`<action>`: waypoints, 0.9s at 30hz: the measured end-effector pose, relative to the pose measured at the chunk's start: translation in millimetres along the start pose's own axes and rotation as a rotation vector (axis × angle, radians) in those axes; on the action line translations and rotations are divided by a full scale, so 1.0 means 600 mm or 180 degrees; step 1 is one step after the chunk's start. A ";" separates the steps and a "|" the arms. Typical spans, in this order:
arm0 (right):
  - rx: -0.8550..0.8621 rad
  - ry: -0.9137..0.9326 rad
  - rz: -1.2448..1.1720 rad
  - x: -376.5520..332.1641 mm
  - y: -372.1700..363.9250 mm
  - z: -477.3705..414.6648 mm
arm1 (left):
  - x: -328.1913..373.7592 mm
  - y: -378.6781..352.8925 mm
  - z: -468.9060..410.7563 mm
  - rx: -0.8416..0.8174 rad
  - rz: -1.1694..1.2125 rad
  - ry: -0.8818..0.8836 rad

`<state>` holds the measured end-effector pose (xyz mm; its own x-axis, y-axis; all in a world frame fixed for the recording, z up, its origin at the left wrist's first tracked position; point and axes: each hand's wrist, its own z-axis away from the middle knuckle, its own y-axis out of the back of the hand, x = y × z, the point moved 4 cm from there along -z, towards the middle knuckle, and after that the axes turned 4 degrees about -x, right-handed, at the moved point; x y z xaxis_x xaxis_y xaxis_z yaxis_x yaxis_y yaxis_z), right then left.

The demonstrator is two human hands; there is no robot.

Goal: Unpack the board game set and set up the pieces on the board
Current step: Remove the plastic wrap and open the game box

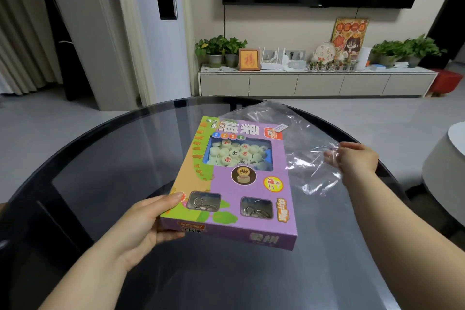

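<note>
Left grip: my left hand (pixel 141 224) holds the near left corner of the game box (pixel 234 178), with the thumb (pixel 173 197) flat on top and the other fingers curled under it.
Right grip: my right hand (pixel 357 158) pinches an edge of the clear plastic bag (pixel 297 138).
Where the box is: right in front of me, over the dark glass table (pixel 100 158). Its near end looks lifted off the glass. I cannot tell if the far end touches.
Where the bag is: to the right of the box, all crumpled, with one part lying over the box's far end.
Why I hold them so: I think one hand keeps the box steady while the other draws the bag away, so the two come apart.
Inside the box: round pale game pieces (pixel 236 153) sit in a heap behind the big window. Two small windows near me show bent metal puzzles (pixel 203 202).
How far along: only the start, I think. The box looks closed and no board is out.
Next: I guess the bag goes to one side, then the box goes down flat to be opened.
Watch out: the pieces are round and the glass is smooth, so they could roll off if the box tips.
</note>
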<state>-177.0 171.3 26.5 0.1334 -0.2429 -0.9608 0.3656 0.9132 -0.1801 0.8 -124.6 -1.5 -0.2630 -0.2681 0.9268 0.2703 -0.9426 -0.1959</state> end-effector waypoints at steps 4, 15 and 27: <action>0.0204 -0.0061 -0.0196 0.008 -0.017 -0.035 | 0.000 0.000 -0.018 0.0119 0.0177 -0.0001; 0.0197 0.0249 0.1843 0.022 -0.043 -0.109 | -0.007 0.029 -0.063 0.0495 0.0467 -0.0235; -0.1818 0.1621 0.5050 0.108 -0.163 -0.015 | -0.009 0.033 -0.071 0.0562 0.0515 -0.0345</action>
<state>-212.6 69.0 -19.9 -0.3076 0.9280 -0.2102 -0.1737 0.1624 0.9713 -31.7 -150.4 -24.3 -0.1049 -0.3807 0.9187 0.4608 -0.8373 -0.2943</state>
